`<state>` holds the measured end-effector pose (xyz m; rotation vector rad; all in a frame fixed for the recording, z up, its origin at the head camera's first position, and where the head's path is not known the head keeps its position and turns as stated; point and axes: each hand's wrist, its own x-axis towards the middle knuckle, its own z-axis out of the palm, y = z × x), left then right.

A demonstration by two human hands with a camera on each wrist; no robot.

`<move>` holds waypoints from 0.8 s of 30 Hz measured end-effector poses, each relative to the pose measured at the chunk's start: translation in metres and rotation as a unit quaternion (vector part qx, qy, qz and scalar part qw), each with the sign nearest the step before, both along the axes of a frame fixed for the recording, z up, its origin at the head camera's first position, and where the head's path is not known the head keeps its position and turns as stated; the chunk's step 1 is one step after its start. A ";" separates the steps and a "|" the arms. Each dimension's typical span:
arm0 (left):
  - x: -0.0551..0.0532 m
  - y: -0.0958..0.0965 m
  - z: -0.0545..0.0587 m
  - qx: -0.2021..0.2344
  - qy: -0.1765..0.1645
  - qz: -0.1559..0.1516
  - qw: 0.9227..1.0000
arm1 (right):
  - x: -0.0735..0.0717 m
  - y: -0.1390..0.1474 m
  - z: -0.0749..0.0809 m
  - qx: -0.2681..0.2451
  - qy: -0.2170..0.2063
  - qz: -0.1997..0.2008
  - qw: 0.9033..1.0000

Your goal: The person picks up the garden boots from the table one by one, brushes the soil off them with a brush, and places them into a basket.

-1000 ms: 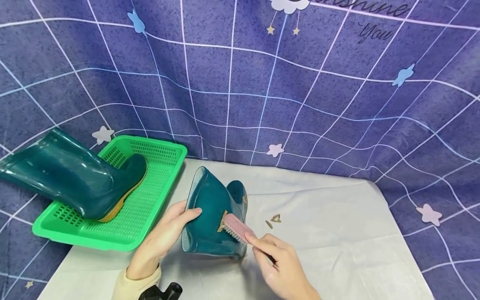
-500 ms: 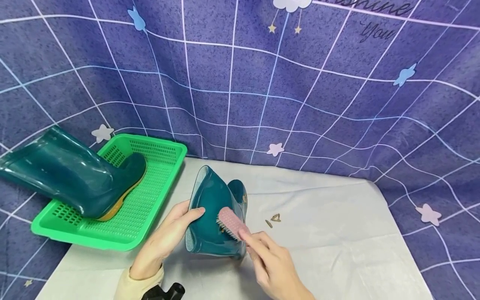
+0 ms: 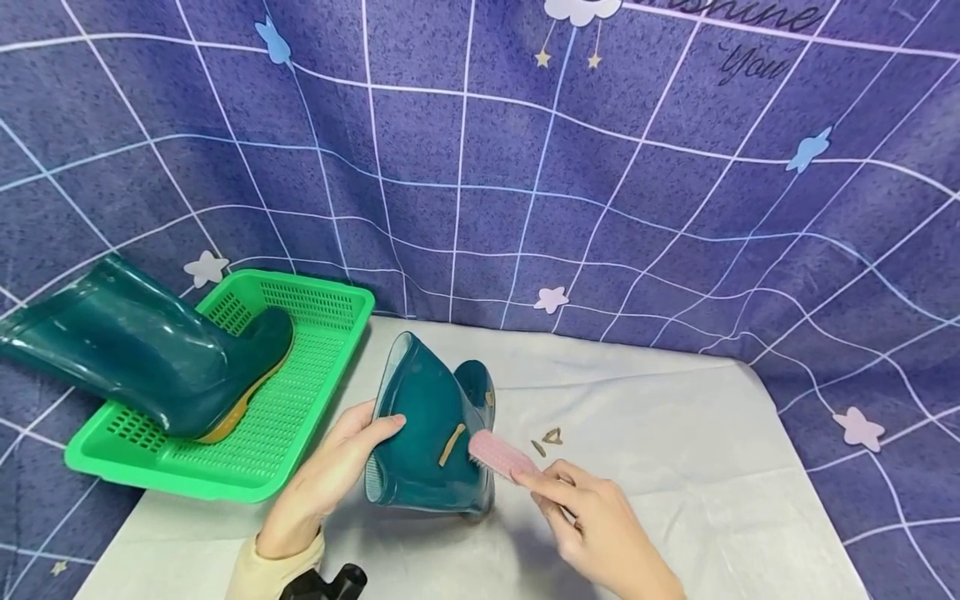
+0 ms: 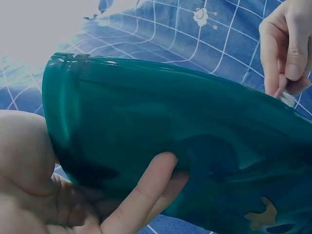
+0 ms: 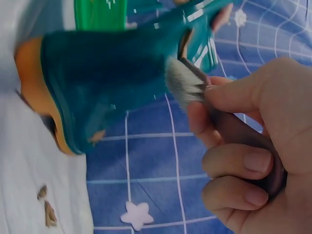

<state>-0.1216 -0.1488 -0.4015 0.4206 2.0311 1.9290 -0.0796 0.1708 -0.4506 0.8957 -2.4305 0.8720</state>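
Wht tbl (image 3: 712, 500): L hand (image 3: 341, 462) grips boot (image 3: 423, 396), R hand (image 3: 596, 521) holds brush (image 3: 501, 454)

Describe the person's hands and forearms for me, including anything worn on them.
The left hand is bare, with a cream sleeve ending near the wrist. Beside the cuff is a black piece with a rounded end, perhaps part of the wrist camera. The right hand is bare too, no sleeve in sight. No glove or ring shows on either.
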 end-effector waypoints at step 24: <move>0.000 0.002 -0.003 0.016 0.009 -0.001 1.000 | 0.006 -0.045 -0.020 -0.103 0.057 0.062 0.991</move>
